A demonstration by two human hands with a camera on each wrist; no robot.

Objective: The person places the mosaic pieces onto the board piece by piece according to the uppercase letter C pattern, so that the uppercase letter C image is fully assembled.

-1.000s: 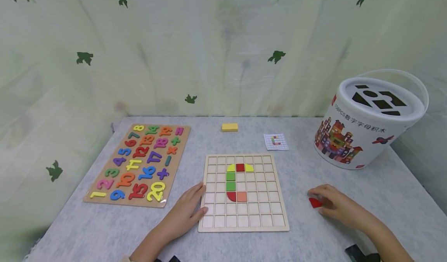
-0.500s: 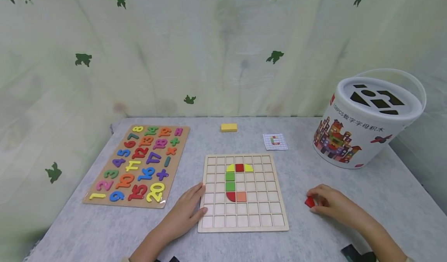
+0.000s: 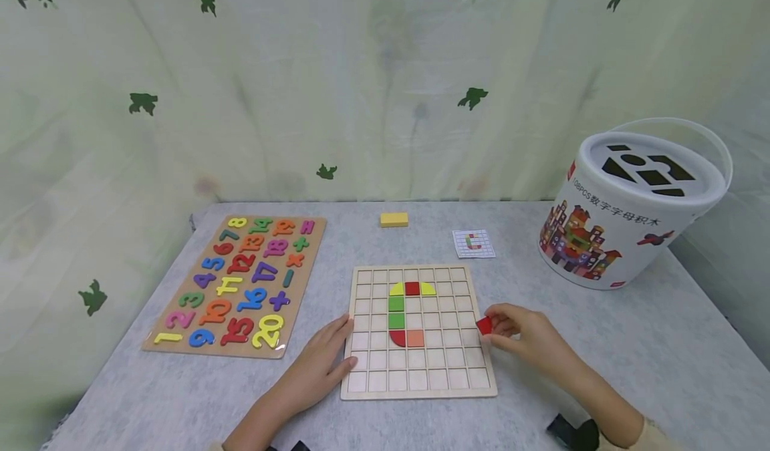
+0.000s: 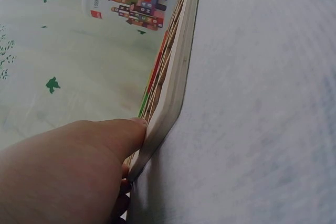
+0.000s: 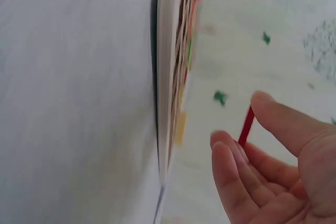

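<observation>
The wooden grid board (image 3: 447,374) lies in front of me, with yellow, red, green and orange tiles set in some of its squares. Along its left edge rests my left hand (image 3: 315,365), fingers extended and thumb apart, touching the frame; the left wrist view shows the thumb (image 4: 123,132) against the board's side. A small red tile (image 3: 484,325) is pinched between thumb and fingertips of my right hand (image 3: 522,334), at the board's right edge. In the right wrist view this red tile (image 5: 245,126) appears edge-on, thin and flat.
A number puzzle board (image 3: 207,307) lies to the left. Behind the grid are a yellow block (image 3: 394,220) and a small pattern card (image 3: 474,244). At the back right stands a white bucket (image 3: 631,227) with shape holes in its lid. A leaf-print curtain (image 3: 385,103) hangs behind the table.
My right hand has moved left, carrying the red tile from the table's right side to the board's right edge. The tile has turned in the fingers. My left hand stays in place.
</observation>
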